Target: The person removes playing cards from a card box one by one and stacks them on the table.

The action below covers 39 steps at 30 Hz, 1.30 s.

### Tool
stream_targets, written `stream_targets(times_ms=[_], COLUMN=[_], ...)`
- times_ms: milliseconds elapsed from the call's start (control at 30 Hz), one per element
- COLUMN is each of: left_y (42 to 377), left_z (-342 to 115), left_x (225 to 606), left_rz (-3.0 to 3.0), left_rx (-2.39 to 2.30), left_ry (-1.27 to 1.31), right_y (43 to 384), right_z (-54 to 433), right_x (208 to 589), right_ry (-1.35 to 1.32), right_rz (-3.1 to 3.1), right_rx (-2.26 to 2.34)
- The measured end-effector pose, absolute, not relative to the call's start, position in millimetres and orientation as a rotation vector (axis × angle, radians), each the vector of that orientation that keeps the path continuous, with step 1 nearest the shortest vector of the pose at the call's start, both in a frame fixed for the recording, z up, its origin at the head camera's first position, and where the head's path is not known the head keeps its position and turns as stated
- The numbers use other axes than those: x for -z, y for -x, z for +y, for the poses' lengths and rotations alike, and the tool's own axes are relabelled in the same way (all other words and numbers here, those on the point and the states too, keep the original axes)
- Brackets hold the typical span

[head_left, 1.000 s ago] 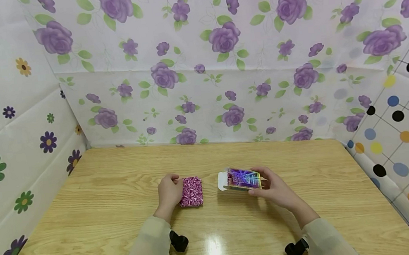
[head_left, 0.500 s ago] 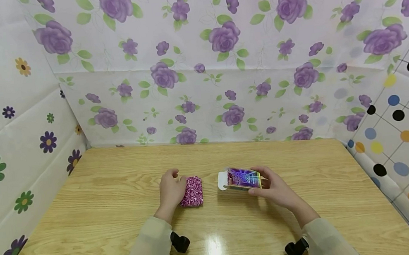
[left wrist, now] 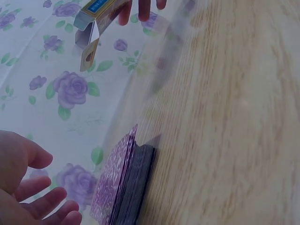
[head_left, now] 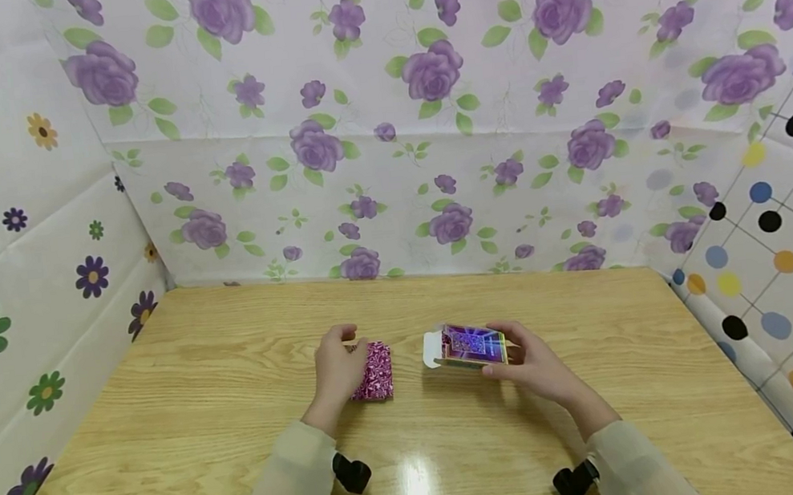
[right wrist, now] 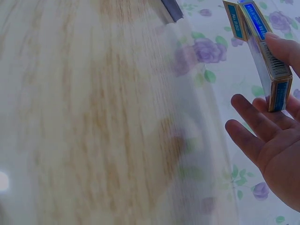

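Observation:
A stack of playing cards (head_left: 380, 374) with a purple-and-white patterned back lies left of centre on the wooden table. My left hand (head_left: 338, 373) hovers over the stack's left side, hiding part of it. Seen from the left wrist, the fingers of that hand (left wrist: 30, 180) are loosely bent and stand apart from the cards (left wrist: 115, 183), whose edges look slightly uneven. To the right, my right hand (head_left: 535, 363) grips the shiny purple card box (head_left: 475, 344) at its right end, thumb on the near side. The box's flap (right wrist: 236, 22) hangs open, facing the cards.
The wooden table (head_left: 244, 457) runs back to a wall covering (head_left: 389, 176) with purple roses. Patterned sheets also hang at the left and right sides. A black wrist camera (head_left: 352, 474) sits on the left forearm, another camera (head_left: 575, 483) on the right.
My left hand has let go of the card stack's left edge and shifted slightly away from me and to the right, over it. The right hand and the card box stay nearly still.

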<state>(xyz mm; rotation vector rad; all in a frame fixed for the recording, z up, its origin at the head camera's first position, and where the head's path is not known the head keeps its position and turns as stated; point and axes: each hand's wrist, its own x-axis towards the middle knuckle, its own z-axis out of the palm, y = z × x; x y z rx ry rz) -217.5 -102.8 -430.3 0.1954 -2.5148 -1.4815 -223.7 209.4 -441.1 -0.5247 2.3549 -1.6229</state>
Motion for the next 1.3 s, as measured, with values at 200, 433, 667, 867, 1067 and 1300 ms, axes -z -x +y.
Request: stream_targets(times_ms=[200, 433, 667, 867, 1067, 1300], left_y=[216.2, 215.0, 211.7, 210.9, 211.8, 210.9], left_z=[-99.5, -96.7, -92.0, -88.1, -85.4, -82.5], left_x=[428.9, 426.7, 421.4, 418.7, 419.9, 418.2], left_rz=[-2.499, -2.495, -2.476, -2.444, -2.434, -2.422], left_rx=[1.485, 1.541, 1.594, 1.622, 1.625, 1.648], left_ry=[-0.162, -0.162, -0.18, -0.173, -0.16, -0.121], right_y=[224.7, 226.1, 226.1, 226.0, 226.4, 227.1], right_z=[209.5, 208.9, 208.5, 208.0, 207.0, 205.6], right_x=[441.4, 442.7, 442.5, 441.4, 440.7, 440.4], right_ry=[0.528, 0.521, 0.527, 0.521, 0.517, 0.524], right_rz=[2.38, 2.389, 2.367, 2.372, 2.383, 2.384], right_rx=[1.61, 1.601, 1.614, 1.612, 1.6, 1.593])
